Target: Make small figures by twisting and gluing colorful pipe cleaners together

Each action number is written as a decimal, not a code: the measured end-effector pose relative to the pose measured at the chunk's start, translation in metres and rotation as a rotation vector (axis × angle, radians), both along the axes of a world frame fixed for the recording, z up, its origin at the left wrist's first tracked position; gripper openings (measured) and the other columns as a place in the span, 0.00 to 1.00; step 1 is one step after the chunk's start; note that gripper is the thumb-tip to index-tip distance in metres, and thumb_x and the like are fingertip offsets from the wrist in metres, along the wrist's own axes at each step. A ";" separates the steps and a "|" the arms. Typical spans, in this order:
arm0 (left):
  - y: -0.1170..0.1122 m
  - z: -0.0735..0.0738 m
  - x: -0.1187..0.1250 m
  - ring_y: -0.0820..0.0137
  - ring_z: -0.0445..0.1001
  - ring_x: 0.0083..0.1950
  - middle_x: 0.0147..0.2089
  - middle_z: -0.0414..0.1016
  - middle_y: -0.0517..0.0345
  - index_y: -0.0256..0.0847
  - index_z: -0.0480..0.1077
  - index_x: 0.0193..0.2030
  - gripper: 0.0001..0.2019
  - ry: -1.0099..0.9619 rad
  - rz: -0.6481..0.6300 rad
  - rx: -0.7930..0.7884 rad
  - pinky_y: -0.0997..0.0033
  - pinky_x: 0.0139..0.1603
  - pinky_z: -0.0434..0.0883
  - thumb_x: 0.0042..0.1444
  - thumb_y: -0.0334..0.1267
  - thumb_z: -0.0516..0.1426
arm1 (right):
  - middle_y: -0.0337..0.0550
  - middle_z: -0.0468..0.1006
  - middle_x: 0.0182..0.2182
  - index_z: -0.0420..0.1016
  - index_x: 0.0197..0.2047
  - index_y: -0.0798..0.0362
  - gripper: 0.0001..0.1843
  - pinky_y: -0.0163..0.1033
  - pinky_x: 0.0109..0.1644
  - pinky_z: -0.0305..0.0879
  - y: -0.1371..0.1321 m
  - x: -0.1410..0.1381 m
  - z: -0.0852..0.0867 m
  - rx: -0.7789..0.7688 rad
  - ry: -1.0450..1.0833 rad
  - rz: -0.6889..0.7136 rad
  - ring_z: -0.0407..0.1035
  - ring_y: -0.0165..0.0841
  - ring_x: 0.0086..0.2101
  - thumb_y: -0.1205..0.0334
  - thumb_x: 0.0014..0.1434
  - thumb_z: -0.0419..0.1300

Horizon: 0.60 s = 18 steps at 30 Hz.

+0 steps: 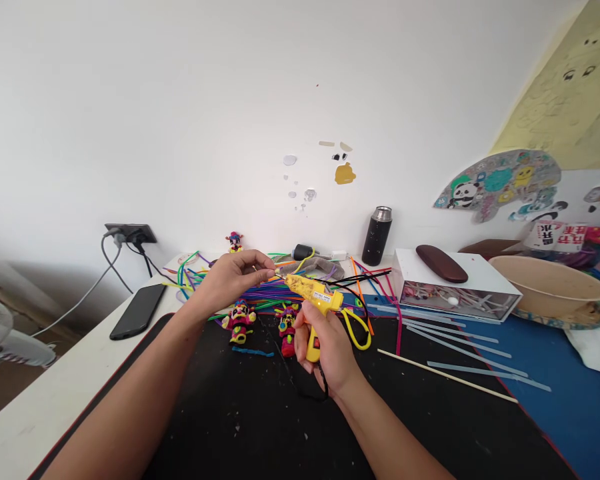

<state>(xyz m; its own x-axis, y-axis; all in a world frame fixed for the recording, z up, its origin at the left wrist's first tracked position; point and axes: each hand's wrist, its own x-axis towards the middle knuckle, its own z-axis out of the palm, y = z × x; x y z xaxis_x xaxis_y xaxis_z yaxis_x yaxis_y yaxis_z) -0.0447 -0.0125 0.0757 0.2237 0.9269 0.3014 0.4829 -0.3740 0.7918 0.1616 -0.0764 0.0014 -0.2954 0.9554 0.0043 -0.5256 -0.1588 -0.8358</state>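
Note:
My right hand [325, 343] is wrapped round the handle of a yellow glue gun [314, 293], its nozzle pointing up and left. At that nozzle, the fingers of my left hand [245, 277] are pinched together; whatever sits between them is too small to make out. Below the hands, two colourful pipe-cleaner figures lie on the black mat: a left figure [239, 321] and a right figure [287, 330], the latter partly behind my right hand. A short blue pipe cleaner [253, 351] lies just under them.
Many loose pipe cleaners [275, 293] are heaped along the back. Clear glue sticks [473, 347] and a wooden stick [447, 375] lie to the right. Behind stand a black bottle [377, 237] and a white box [455, 283]. A phone [138, 311] rests at the left.

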 end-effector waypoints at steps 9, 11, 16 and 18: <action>0.003 0.001 0.003 0.70 0.75 0.33 0.31 0.78 0.57 0.38 0.78 0.36 0.14 -0.238 -0.104 -0.134 0.68 0.38 0.74 0.53 0.47 0.70 | 0.35 0.69 0.11 0.71 0.30 0.54 0.28 0.28 0.12 0.46 0.001 0.000 0.001 -0.003 -0.002 0.005 0.53 0.23 0.09 0.35 0.60 0.65; 0.003 0.000 0.003 0.70 0.75 0.33 0.31 0.79 0.57 0.38 0.78 0.36 0.14 -0.256 -0.112 -0.135 0.68 0.38 0.74 0.53 0.46 0.70 | 0.34 0.69 0.11 0.71 0.30 0.54 0.27 0.28 0.12 0.46 0.001 0.000 0.001 0.002 0.006 0.005 0.53 0.23 0.09 0.36 0.60 0.65; 0.003 -0.001 0.003 0.68 0.77 0.34 0.32 0.79 0.56 0.39 0.78 0.41 0.14 -0.288 -0.129 -0.135 0.68 0.39 0.75 0.55 0.46 0.70 | 0.34 0.69 0.11 0.71 0.30 0.54 0.27 0.28 0.12 0.47 0.000 0.000 -0.001 0.006 0.012 0.001 0.53 0.23 0.10 0.36 0.61 0.65; 0.004 -0.002 0.002 0.68 0.78 0.35 0.34 0.80 0.55 0.39 0.79 0.45 0.15 -0.285 -0.130 -0.130 0.67 0.39 0.76 0.56 0.45 0.69 | 0.34 0.69 0.11 0.71 0.30 0.54 0.27 0.28 0.12 0.47 0.000 0.000 0.000 0.006 0.008 0.005 0.53 0.23 0.10 0.36 0.60 0.65</action>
<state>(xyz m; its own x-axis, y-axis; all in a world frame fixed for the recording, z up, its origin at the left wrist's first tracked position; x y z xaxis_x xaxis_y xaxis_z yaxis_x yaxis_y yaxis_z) -0.0425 -0.0087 0.0741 0.2659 0.9309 0.2503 0.1900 -0.3052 0.9332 0.1620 -0.0762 0.0011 -0.3004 0.9537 0.0122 -0.5314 -0.1568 -0.8325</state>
